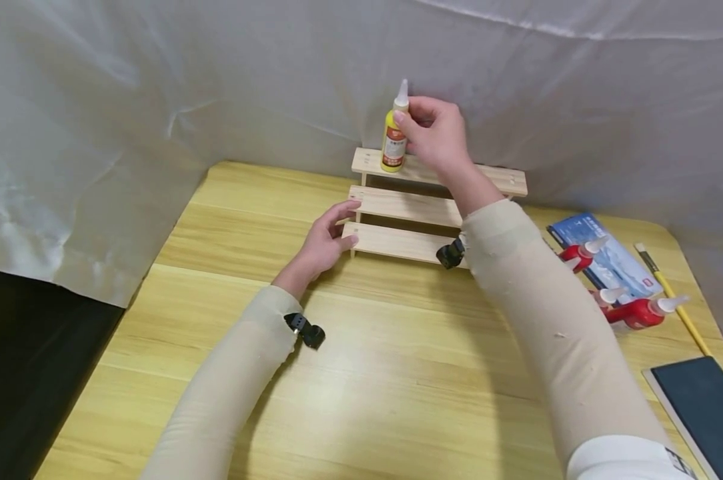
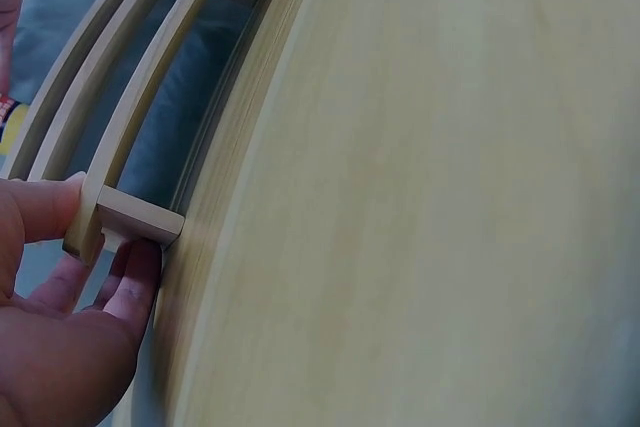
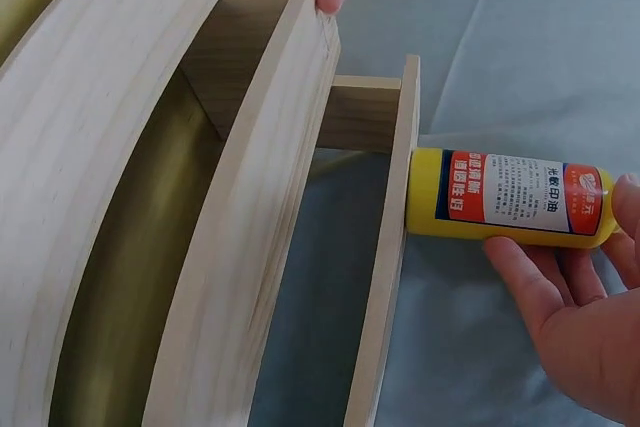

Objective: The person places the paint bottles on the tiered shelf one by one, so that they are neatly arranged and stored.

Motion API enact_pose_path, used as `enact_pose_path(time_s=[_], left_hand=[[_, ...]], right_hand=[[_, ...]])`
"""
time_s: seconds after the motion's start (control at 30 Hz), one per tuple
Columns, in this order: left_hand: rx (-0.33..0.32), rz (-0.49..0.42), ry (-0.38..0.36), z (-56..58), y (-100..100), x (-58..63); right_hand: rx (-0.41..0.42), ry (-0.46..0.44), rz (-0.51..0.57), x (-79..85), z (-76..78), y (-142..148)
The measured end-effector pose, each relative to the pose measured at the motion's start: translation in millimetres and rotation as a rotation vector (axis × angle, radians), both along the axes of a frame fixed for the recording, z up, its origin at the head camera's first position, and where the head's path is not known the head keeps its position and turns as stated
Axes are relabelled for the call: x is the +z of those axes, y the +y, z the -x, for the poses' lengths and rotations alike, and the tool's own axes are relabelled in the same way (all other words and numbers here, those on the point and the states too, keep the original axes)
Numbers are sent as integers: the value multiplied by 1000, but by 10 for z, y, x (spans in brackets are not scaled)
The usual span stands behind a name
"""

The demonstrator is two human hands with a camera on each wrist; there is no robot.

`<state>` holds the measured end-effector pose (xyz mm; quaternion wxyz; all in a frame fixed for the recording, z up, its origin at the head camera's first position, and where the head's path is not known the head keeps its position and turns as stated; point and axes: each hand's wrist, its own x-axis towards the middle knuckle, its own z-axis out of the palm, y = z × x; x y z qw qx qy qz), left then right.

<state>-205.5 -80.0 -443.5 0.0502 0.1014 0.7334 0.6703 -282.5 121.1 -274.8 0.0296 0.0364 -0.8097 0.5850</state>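
A three-step wooden display rack [image 1: 406, 241] stands at the back of the table. My right hand [image 1: 439, 130] grips a yellow ink bottle [image 1: 393, 141] near its neck, thumb in front. The bottle is upright, with a white pointed cap and a red and white label; in the right wrist view the bottle [image 3: 510, 197] has its base against the top shelf [image 3: 385, 247]. At the rack's left end, my left hand [image 1: 322, 243] holds the lowest step. The left wrist view has its thumb on the shelf's face and its fingers around the side support [image 2: 140, 215].
To the right, several red bottles [image 1: 637, 313] with white tips stand by a blue box [image 1: 607, 257], partly behind my right sleeve. Beyond them lie a yellow-handled brush [image 1: 676, 300] and a dark flat pad [image 1: 703, 407]. A grey cloth [image 1: 277, 73] hangs close behind the rack.
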Motion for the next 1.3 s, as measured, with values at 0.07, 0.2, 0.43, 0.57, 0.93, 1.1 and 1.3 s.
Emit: enact_pose_path(time_s=[0.07,0.2,0.43,0.57,0.93,1.1,1.3], left_hand=[[1,5,-4,-2,1,-7],[-1,9,-9,-4,-2,-27],[0,4,-13,8,-18,-18],[0,19,-25,10,-31,-17],[9,10,-21,55,-90,-34],[10,7,0,65,-141,-42],[9,4,0,62,-194,-37]], right_hand=[[-3,14,-6,-17,-12,0],[-8,36,34,-54,-51,13],[-66,90,34,-45,-164,78],[-82,75,8,-15,-305,112],[-64,103,29,-72,-797,152],[-46,127,32,-128,-974,176],[-44,172,6,-186,-1212,273]])
